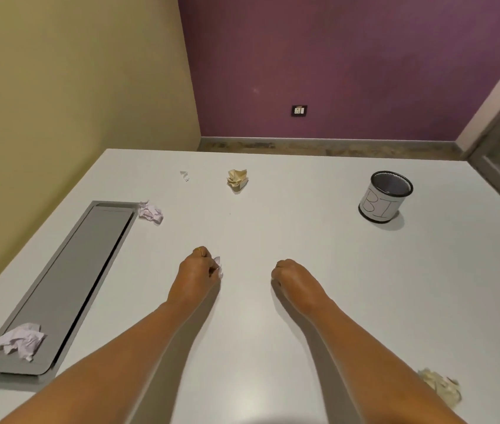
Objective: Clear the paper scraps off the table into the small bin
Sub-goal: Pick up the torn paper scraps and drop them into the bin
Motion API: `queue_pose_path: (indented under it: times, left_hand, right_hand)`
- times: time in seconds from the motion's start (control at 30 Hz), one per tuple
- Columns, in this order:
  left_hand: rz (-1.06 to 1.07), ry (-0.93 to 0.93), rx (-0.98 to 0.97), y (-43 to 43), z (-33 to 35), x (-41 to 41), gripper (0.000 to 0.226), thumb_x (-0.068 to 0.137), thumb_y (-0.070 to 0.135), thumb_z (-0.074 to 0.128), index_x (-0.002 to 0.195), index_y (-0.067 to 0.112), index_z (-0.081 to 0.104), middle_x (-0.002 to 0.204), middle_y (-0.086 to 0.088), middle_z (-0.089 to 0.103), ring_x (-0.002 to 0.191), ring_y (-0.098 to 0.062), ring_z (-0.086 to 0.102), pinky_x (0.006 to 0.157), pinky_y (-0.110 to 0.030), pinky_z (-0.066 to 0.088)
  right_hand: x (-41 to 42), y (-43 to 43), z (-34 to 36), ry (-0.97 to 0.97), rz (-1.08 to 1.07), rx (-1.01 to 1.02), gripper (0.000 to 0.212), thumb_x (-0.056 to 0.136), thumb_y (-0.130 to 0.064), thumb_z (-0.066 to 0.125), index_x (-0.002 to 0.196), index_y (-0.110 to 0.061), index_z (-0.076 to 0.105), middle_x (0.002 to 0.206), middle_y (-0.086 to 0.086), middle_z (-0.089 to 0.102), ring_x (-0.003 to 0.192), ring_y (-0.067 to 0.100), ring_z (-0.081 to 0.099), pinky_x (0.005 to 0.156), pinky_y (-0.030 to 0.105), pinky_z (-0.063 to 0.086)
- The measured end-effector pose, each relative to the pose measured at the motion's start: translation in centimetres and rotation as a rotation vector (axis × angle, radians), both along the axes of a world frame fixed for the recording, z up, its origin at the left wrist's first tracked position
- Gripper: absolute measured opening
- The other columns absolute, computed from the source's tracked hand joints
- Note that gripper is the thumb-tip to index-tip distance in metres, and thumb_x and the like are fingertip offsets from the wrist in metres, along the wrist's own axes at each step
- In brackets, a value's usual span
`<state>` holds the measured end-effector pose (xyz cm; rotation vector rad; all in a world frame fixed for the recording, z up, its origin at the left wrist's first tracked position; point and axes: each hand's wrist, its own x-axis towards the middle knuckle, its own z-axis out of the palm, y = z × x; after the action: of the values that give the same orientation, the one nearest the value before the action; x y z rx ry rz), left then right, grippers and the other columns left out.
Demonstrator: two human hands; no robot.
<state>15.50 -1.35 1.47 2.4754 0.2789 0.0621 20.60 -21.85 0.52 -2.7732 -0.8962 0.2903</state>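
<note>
Still early in the task: five paper scraps remain on the table [273,240], and the small bin [385,197], standing upright at the far right, shows nothing inside, though its floor is hidden. The left hand [196,273] is closed around a small white scrap [218,267], of which only the edge shows past the fingers, near the table's middle. The right hand [291,278] is curled loosely beside it; whether it holds anything cannot be told. Left to clear: a tiny white scrap [184,175] and a crumpled cream ball [237,179] at the far side, a lilac wad [150,212] touching the corner of the grey cable hatch [68,280], a larger lilac sheet [20,341] lying on the hatch's near end, and a blurred cream wad [441,388] at the near right. All are loosely crumpled, light and irregular.
</note>
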Motion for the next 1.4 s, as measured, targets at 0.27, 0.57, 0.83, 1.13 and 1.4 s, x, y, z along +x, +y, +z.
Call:
queue_pose_path:
  times: [0.27,0.57,0.83,1.13,1.4]
  left_hand:
    - [-0.276,-0.056,0.103,-12.8,1.9,9.1,0.027,0.093,0.008,0.050,0.078,-0.010,0.064,0.083,-0.005,0.042,0.080,-0.029,0.059,0.068,-0.012,0.030]
    - [-0.370,-0.217,0.167,-23.2,7.2,20.7,0.029,0.095,0.014,0.045,0.097,-0.004,0.068,0.107,-0.020,0.057,0.098,-0.032,0.057,0.078,-0.030,0.040]
    - [-0.447,-0.109,0.218,-29.2,7.9,26.7,0.013,0.088,0.003,0.054,0.077,0.005,0.060,0.079,-0.011,0.048,0.077,-0.029,0.050,0.067,-0.027,0.038]
    - [-0.420,-0.122,0.012,-29.4,7.3,28.1,0.029,0.086,-0.004,0.054,0.111,0.003,0.066,0.115,-0.017,0.067,0.105,-0.030,0.062,0.089,-0.033,0.050]
    - [-0.440,-0.169,-0.003,-28.6,7.3,27.3,0.040,0.079,-0.013,0.042,0.103,0.003,0.069,0.105,-0.018,0.070,0.097,-0.032,0.063,0.086,-0.036,0.053]
  right_hand:
    - [7.2,-10.0,1.5,-0.107,-0.247,0.141,0.025,0.086,0.008,0.046,0.103,0.007,0.064,0.106,0.018,0.064,0.104,0.030,0.056,0.088,0.036,0.046]
    - [15.6,-16.8,6.2,-0.292,-0.700,0.512,0.026,0.087,0.004,0.050,0.104,-0.001,0.069,0.114,0.015,0.068,0.104,0.030,0.062,0.090,0.028,0.046]
    - [20.3,-19.0,6.8,-0.232,-0.833,0.563,0.026,0.086,0.009,0.053,0.103,-0.001,0.069,0.107,0.018,0.069,0.096,0.031,0.063,0.087,0.031,0.050]
    - [22.6,-19.5,6.2,-0.162,-0.843,0.532,0.042,0.082,0.012,0.058,0.121,-0.004,0.060,0.120,0.015,0.064,0.109,0.027,0.061,0.099,0.034,0.048]
    - [22.0,-18.8,6.1,-0.226,-0.809,0.533,0.025,0.084,0.009,0.053,0.100,-0.002,0.068,0.102,0.017,0.069,0.094,0.028,0.065,0.086,0.031,0.052]
